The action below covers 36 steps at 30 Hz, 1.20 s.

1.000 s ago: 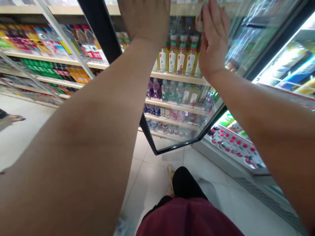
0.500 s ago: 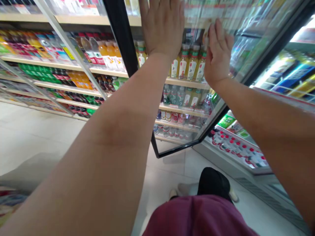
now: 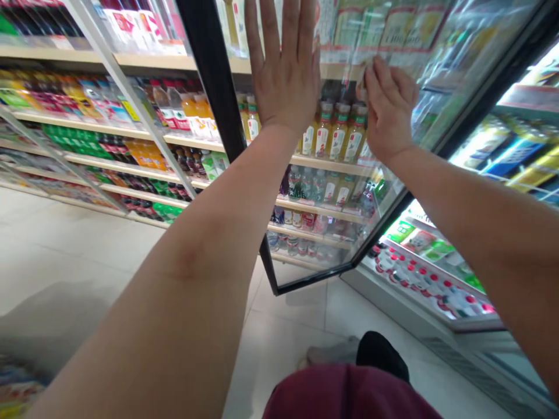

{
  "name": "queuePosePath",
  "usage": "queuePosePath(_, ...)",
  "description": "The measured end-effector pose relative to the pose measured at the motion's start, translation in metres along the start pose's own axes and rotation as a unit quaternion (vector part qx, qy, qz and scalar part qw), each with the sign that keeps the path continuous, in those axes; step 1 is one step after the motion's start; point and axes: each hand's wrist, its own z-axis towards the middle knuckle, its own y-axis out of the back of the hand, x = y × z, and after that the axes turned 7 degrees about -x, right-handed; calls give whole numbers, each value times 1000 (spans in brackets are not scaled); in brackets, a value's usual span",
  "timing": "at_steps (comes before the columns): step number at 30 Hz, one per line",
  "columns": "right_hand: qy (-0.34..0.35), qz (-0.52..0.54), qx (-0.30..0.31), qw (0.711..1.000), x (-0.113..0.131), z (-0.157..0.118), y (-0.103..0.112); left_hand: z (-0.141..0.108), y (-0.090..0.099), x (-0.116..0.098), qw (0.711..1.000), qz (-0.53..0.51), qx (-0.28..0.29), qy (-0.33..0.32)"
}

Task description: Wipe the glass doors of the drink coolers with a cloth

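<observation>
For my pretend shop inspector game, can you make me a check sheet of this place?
Surface: pale floor tiles.
Job's things: glass fridge door with a black frame, swung open.
Hands: left hand flat on the glass, fingers spread; right hand curled against the glass, cannot tell if it holds anything.
Clutter: blurry colourful packs in the bottom left corner.
Cables: nothing seen.
Surroundings: drink bottles with green caps behind the door; shop shelves to the left; red-capped bottles in the lit fridge.
</observation>
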Motion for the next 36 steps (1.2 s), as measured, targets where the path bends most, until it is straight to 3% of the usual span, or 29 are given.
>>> queuePosePath(5,12,-7,-59,998,6,46,10,-3,2,-1,999,2,-40,-26)
queuePosePath(8,-1,-21,-90,996,20,52,7,-7,6,-1,998,27,-40,-26)
queuePosePath(12,44,5,-53,998,35,29,-7,-11,11,-3,996,30,-76,-35)
queuePosePath(17,146,95,15,985,20,3,-24,-14,10,-1,992,81,-91,-38)
queuePosePath(19,174,124,7,977,10,-3,-30,-14,6,2,988,91,-116,-44)
queuePosePath(22,212,164,-57,962,0,-19,-42,-15,0,10,988,70,-135,-39)
queuePosePath(26,227,234,-123,937,-6,-80,-59,-16,-5,22,982,93,-160,-24)
queuePosePath(32,229,336,-29,913,-24,-237,-92,-10,-1,35,955,206,-199,-74)
queuePosePath(34,222,353,-34,908,-24,-277,-105,-20,-8,31,946,196,-240,-95)
queuePosePath(36,190,355,-52,914,-19,-302,-115,-55,-25,22,934,155,-306,-95)
